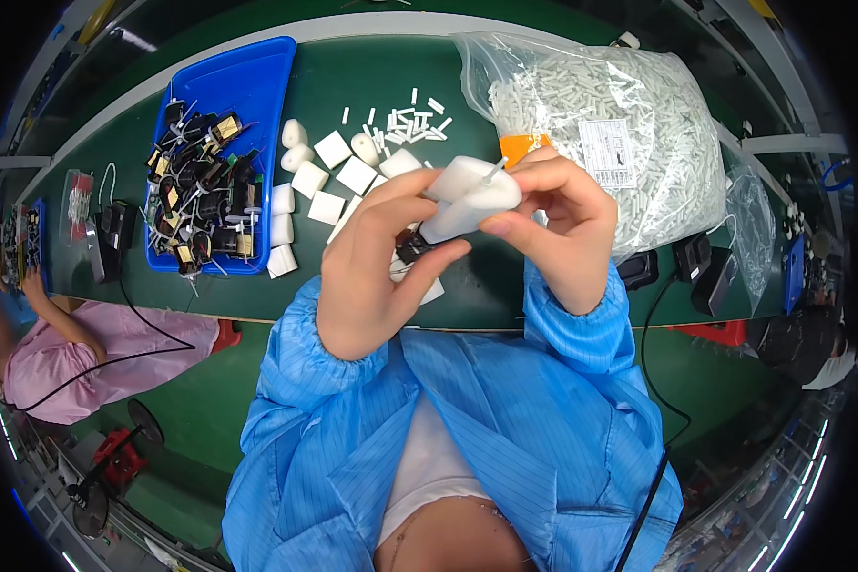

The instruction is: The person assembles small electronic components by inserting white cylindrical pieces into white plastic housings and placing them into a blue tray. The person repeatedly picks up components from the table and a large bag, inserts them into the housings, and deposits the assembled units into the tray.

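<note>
The left hand [377,262] is closed around a white block-like piece [472,198], fingers along its left side and thumb below. The right hand [570,214] pinches the same piece at its right end, thumb on the near side and fingers on the far side. The piece is held up over the near part of the green table [486,300], a thin pale strand [495,170] standing out of its far end; a black part [411,246] shows by the left palm, though whether it is joined to the piece I cannot tell.

This one unit looks partway through. Just beyond the hands, toward the far left, lie loose white blocks [356,175], and past them scattered small white tubes [417,126]. Farther left, a blue tray [278,81] holds many wired black components [200,243], apparently unhoused; far right, a clear bag [653,124] is full of tubes. Much of the batch seems left; no finished pile is clearly identifiable.
</note>
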Available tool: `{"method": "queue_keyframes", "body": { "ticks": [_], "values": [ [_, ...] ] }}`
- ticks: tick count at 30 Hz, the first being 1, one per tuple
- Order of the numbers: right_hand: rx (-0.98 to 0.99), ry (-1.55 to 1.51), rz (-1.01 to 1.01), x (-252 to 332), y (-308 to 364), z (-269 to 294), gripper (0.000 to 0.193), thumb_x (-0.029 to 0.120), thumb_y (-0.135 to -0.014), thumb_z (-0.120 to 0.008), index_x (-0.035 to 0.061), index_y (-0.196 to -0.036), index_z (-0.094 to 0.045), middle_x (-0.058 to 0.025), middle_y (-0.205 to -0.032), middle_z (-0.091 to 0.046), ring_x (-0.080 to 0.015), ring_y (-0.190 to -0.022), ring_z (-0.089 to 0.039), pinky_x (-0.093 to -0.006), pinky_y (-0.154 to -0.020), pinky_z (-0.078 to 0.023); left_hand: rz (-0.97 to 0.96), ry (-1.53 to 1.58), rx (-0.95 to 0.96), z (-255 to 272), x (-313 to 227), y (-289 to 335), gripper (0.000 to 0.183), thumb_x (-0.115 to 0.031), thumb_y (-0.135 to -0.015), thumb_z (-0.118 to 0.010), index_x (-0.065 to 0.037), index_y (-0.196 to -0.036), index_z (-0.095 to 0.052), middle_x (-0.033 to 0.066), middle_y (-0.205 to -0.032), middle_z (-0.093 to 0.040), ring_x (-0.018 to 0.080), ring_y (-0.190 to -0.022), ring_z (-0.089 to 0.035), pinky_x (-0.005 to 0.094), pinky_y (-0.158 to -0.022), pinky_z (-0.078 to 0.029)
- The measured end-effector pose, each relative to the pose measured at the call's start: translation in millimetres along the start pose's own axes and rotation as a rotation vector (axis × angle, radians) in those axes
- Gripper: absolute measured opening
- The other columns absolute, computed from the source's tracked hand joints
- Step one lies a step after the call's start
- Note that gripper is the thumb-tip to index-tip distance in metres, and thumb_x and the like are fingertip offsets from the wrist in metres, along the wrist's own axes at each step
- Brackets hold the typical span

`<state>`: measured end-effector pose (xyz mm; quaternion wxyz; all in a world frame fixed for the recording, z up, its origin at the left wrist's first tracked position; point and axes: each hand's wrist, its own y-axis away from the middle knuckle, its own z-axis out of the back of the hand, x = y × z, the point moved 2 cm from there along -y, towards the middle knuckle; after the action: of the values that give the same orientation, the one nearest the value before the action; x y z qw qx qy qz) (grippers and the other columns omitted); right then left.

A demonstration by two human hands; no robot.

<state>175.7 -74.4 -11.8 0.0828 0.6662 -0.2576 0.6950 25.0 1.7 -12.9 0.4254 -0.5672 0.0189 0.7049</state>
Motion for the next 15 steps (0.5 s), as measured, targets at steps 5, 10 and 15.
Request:
{"method": "queue_keyframes", "body": {
  "ticks": [5, 10, 15],
  "values": [
    [0.064, 0.157, 0.174, 1.5, 1.7, 1.2, 0.021, 0.002, -0.063, -0.076, 0.0032, -0.082, -0.066, -0.0050, -0.081, -0.066, -0.0102, -0.072, -0.052, -0.0187, -0.054, -0.041, -0.007, -0.031, -0.009, 6.7, 1.3, 8.3, 0.044, 0.004, -0.066, -0.073, 0.000, -0.103, -0.049, 0.0185, -0.099, -0.062, 0.0259, -0.089, -0.064, 0.0277, -0.071, -0.051],
    [0.156, 0.201, 0.272, 4.3, -2.9, 4.5, 0.023, 0.002, -0.062, -0.075, 0.0034, -0.083, -0.066, -0.0055, -0.080, -0.066, -0.0123, -0.073, -0.053, -0.0218, -0.058, -0.044, 0.115, 0.092, 0.002, 13.9, -11.6, 0.0, 0.042, 0.006, -0.066, -0.069, 0.002, -0.106, -0.055, 0.0187, -0.103, -0.062, 0.0236, -0.092, -0.063, 0.0287, -0.076, -0.050],
    [0.179, 0.049, 0.116, 5.5, -4.6, 3.5, 0.031, 0.006, -0.063, -0.076, 0.0040, -0.093, -0.065, -0.0059, -0.085, -0.064, -0.0151, -0.075, -0.056, -0.0252, -0.063, -0.048, 0.104, 0.043, 0.278, 14.3, -9.9, -10.5, 0.047, 0.004, -0.067, -0.067, -0.001, -0.112, -0.055, 0.0146, -0.102, -0.062, 0.0252, -0.088, -0.063, 0.0305, -0.075, -0.049]
  ]
}}
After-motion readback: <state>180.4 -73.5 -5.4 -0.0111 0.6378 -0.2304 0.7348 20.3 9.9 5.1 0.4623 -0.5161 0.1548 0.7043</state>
